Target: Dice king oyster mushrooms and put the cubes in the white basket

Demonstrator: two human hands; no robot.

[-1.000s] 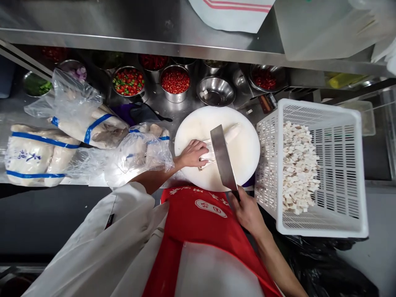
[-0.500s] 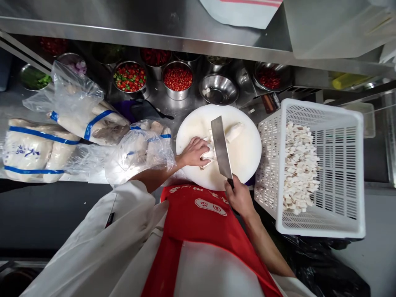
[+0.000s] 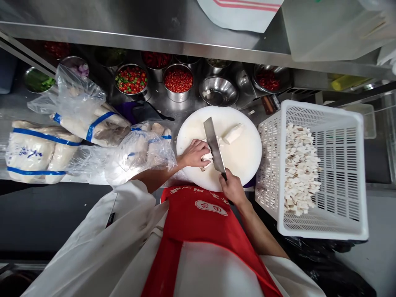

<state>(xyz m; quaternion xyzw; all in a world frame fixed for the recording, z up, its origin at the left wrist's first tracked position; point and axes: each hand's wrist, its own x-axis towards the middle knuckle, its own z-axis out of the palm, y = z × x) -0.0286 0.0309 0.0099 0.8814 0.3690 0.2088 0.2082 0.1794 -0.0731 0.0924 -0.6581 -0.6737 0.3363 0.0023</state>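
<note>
On the round white cutting board [image 3: 241,165], my left hand [image 3: 195,153] is closed over white mushroom pieces [image 3: 207,158], fingers curled beside the blade. My right hand [image 3: 233,186] grips the handle of a cleaver [image 3: 214,144], whose blade stands against the right side of those pieces, near my left fingertips. A whole white mushroom stem [image 3: 233,133] lies at the upper right of the board. Right of the board, a white slotted basket [image 3: 335,108] holds a heap of cut white pieces [image 3: 300,169].
Plastic-wrapped mushroom packs [image 3: 40,152] lie at the left. Behind the board stand metal bowls of chopped red chillies [image 3: 178,80] and a steel bowl [image 3: 218,91] with a few white bits. A steel shelf edge [image 3: 154,39] crosses above them. A black bag [image 3: 328,264] hangs below the basket.
The cleaver and my right hand have shifted left, toward my left hand. More white bits show in the steel bowl. The view has tilted slightly.
</note>
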